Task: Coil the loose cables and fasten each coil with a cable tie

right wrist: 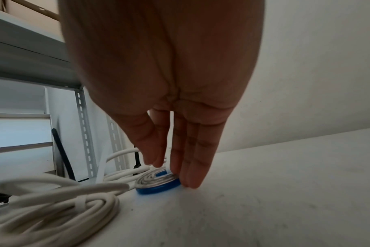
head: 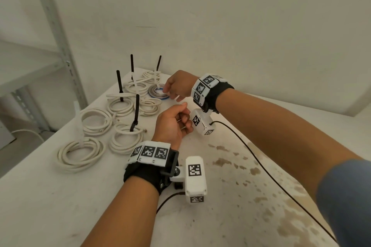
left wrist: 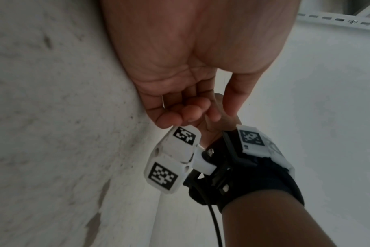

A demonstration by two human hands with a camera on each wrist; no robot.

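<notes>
Right grip: my right hand [right wrist: 158, 80] reaches down with straight fingers [right wrist: 192, 167] touching the rim of the blue-and-grey coil [right wrist: 158, 183]; nothing is clasped.
Left grip: my left hand [head: 172, 124] hovers with fingers loosely curled; I see nothing held.
Coil position: on the table [head: 60, 196], beside the white coils [head: 80, 152], with a white tie [right wrist: 168, 164] standing between my fingers.
Other ties: black ties [head: 137, 112] stand up from several white coils.
Risk: I judge a push on the rim could slide the coil into its neighbours or loosen turns if the tie is slack.
Markings: only square black-and-white code tags on the wrist bands [head: 149, 152]; the small characters beneath them are too small to read.
</notes>
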